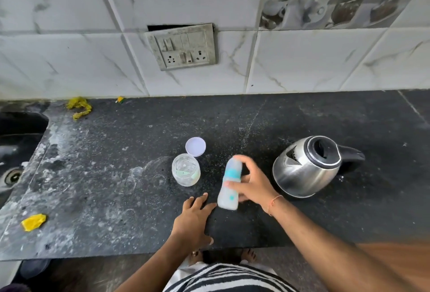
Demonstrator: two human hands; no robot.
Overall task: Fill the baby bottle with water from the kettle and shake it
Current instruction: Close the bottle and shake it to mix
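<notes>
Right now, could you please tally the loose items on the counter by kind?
Baby bottle: 1
Kettle: 1
Clear jar: 1
Round lid: 1
Yellow scraps: 3
Total: 7

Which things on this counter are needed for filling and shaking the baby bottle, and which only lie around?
Needed:
baby bottle, gripped by the right hand
kettle

Lying around:
clear jar
white lid
yellow scraps
yellow wrapper
</notes>
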